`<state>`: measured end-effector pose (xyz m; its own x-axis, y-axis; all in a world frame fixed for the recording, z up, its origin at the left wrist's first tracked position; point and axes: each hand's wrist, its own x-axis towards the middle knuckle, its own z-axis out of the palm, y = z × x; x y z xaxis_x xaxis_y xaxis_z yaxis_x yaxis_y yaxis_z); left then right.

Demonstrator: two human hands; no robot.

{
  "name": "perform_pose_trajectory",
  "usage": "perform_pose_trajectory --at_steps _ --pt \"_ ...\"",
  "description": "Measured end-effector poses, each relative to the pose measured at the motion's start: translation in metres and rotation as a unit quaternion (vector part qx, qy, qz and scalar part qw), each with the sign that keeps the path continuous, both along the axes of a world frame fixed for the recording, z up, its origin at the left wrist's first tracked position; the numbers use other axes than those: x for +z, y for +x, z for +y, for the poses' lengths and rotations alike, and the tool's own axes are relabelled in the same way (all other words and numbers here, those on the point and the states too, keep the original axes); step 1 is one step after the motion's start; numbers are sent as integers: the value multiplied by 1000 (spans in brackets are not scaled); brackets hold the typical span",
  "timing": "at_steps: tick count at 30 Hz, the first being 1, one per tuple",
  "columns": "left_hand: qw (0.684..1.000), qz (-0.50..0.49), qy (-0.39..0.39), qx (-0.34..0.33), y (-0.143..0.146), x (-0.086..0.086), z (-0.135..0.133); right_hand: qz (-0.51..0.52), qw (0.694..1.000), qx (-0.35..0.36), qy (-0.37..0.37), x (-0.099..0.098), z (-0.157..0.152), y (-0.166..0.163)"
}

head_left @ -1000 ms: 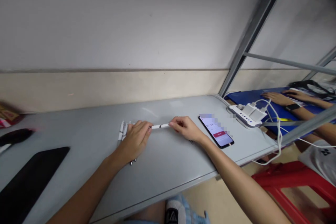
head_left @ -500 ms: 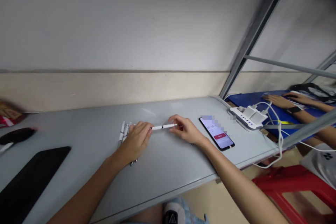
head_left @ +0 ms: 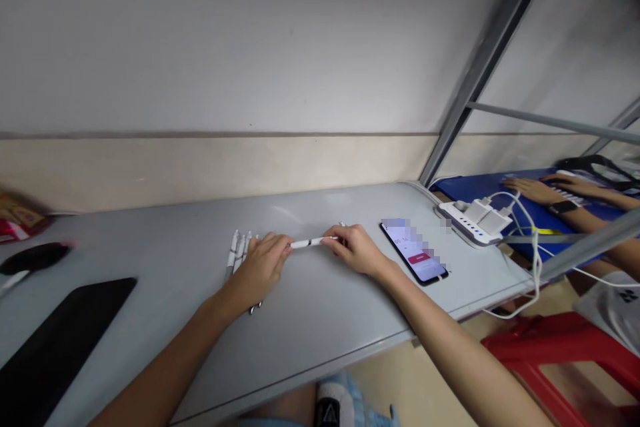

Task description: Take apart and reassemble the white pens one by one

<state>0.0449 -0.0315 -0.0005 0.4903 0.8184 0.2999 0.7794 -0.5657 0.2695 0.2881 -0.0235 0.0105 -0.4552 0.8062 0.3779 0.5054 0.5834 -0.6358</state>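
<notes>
A white pen [head_left: 306, 243] with a dark band near its middle is stretched level between my two hands, just above the grey desk. My left hand [head_left: 263, 263] is closed round its left end. At the other end, the thumb and fingers of my right hand [head_left: 356, 249] pinch it. Several similar white pens [head_left: 234, 250] lie side by side under and beside my left hand, partly hidden by it; their metal tips poke out below the palm. A small white end of something [head_left: 342, 224] shows behind my right fingers; what it belongs to is hidden.
A phone [head_left: 415, 252] with its screen lit lies right of my right hand. Beyond it is a white power strip [head_left: 470, 221] with plugs and cables. A black pad [head_left: 65, 340] and black mouse [head_left: 34, 258] are at left. A co-worker's hands [head_left: 533, 191] rest on a blue desk.
My right hand's fingers have closed onto the right end of the pen, where they were more spread before. My left hand has kept its place.
</notes>
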Motion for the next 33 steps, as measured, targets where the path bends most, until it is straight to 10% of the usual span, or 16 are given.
perform_pose_trajectory --at_steps 17,25,33 --pt "999 -17 -34 16 -6 6 2 -106 983 18 147 -8 -3 -3" --pt "999 -31 -25 -9 0 7 -2 124 991 -9 -50 1 -6 -11" --pt "993 -2 52 105 -7 12 1 539 764 32 -353 1 11 -8"
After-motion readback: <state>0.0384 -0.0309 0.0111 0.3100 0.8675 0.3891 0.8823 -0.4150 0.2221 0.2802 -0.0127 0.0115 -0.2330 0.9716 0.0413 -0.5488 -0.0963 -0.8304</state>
